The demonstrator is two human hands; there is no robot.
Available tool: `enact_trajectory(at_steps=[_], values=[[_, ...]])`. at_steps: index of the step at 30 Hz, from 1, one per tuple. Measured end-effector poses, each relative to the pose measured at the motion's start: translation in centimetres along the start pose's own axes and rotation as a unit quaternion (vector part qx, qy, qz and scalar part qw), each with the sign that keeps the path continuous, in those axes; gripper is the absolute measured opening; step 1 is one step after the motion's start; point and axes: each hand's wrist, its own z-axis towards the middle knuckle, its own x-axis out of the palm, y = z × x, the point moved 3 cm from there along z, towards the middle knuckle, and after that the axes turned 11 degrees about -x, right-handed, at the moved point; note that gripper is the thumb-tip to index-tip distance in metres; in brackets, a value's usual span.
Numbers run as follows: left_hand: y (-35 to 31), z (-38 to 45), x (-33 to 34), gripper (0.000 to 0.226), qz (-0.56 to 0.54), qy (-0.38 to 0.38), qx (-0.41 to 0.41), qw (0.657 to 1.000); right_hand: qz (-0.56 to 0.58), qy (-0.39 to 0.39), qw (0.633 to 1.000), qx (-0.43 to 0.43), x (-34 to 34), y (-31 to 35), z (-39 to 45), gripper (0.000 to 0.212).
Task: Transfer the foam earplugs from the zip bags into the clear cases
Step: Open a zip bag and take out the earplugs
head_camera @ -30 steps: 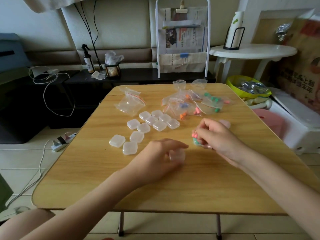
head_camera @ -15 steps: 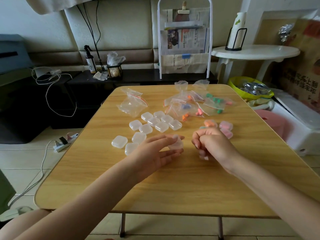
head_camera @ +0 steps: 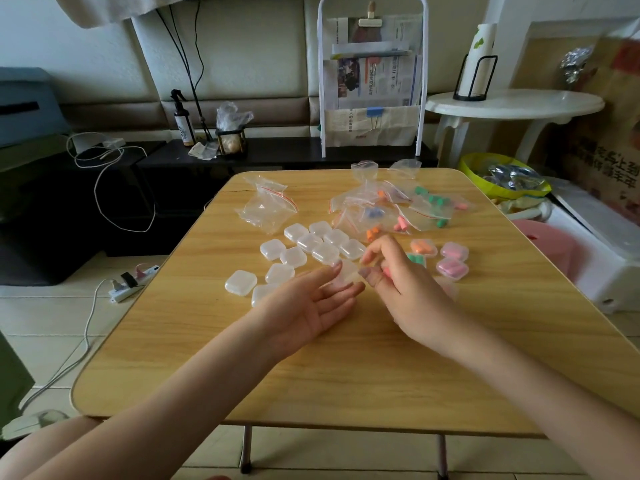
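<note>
— Now, where's she holding that clear case (head_camera: pixel 346 270)?
— Mid-table; her left hand (head_camera: pixel 313 303) is cradling it on straight fingers, her right hand (head_camera: pixel 398 278) pinching its edge, pink earplugs (head_camera: pixel 385 271) tucked inside. Light, slippery plastic, probably.

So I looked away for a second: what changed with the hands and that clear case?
The left hand lifted the clear case off the table and turned palm up. The right hand rose to the case, pink earplugs in its fingers. The empty cases, filled cases and zip bags stayed put.
</note>
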Motion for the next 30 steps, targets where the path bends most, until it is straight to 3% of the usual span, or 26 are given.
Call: enact_trajectory(at_steps=[3, 5, 11, 18, 23, 30], values=[[-0.5, -0.1, 0.0, 0.040, 0.028, 0.008, 0.011, 1.000, 0.027, 0.029, 0.999, 0.003, 0.4, -0.1, -0.1, 0.024], [-0.5, -0.1, 0.0, 0.038, 0.033, 0.009, 0.016, 0.999, 0.023, 0.030, 0.999, -0.011, 0.4, 0.1, -0.1, 0.023], [0.1, 0.0, -0.1, 0.059, -0.014, -0.008, 0.000, 1.000, 0.026, 0.012, 0.999, -0.038, 0.1, 0.4, 0.1, 0.012], [-0.2, 0.1, -0.1, 0.021, -0.016, -0.013, 0.007, 1.000, -0.007, 0.049, 0.996, -0.070, 0.9, 0.4, -0.1, 0.014], [-0.5, 0.0, -0.1, 0.010, -0.012, -0.005, 0.008, 1.000, -0.099, 0.062, 0.986, -0.117, 1.2, 0.7, -0.3, 0.016], [-0.9, 0.0, 0.0, 0.023, 0.000, 0.012, 0.014, 1.000, -0.153, 0.047, 0.974, -0.159, 1.3, 0.9, -0.3, 0.012]])
